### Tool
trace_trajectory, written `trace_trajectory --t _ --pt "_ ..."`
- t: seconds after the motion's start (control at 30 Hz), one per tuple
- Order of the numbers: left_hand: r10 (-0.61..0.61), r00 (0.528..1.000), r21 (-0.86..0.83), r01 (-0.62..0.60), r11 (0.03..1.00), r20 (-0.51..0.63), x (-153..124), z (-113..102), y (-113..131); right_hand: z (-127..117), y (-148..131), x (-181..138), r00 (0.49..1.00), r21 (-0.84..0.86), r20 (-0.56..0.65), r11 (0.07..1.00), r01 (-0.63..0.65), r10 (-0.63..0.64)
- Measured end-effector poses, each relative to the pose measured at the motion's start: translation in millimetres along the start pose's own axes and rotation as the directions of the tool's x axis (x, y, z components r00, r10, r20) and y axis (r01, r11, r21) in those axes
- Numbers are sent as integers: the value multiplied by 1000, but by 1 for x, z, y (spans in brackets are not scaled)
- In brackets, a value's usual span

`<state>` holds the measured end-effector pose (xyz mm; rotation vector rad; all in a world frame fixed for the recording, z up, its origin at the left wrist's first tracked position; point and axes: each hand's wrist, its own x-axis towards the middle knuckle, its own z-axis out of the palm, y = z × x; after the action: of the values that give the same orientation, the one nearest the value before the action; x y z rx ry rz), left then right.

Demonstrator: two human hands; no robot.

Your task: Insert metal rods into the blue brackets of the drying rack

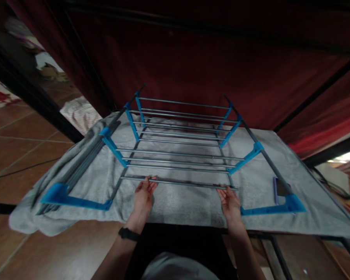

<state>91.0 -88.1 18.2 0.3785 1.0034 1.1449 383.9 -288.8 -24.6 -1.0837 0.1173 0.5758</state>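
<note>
A clothes drying rack (181, 155) with grey metal rods and blue plastic joints lies on a grey towel (309, 194). My left hand (143, 196) reaches under the nearest rod (186, 182) at its left end, fingers curled up around it. At the rod's right end, my right hand (230, 200) grips it the same way. A dark band sits on my left wrist (128, 234).
A phone (280, 188) lies on the towel by the rack's right blue foot (291, 204). A dark red cloth wall (210, 62) rises behind. Tiled floor (17, 140) and pale bundled cloth (80, 112) lie to the left. A black frame bar (280, 249) runs under the surface's front edge.
</note>
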Motion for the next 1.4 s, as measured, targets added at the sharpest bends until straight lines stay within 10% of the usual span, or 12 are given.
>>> trace_trajectory --t 0.7,1.4 --pt "177 980 -34 -180 983 -90 29 -33 46 -22 -10 13 986 7 -124 993 116 -114" --pt "185 977 95 -175 980 -108 37 -29 42 11 17 0 969 24 -83 972 235 -232"
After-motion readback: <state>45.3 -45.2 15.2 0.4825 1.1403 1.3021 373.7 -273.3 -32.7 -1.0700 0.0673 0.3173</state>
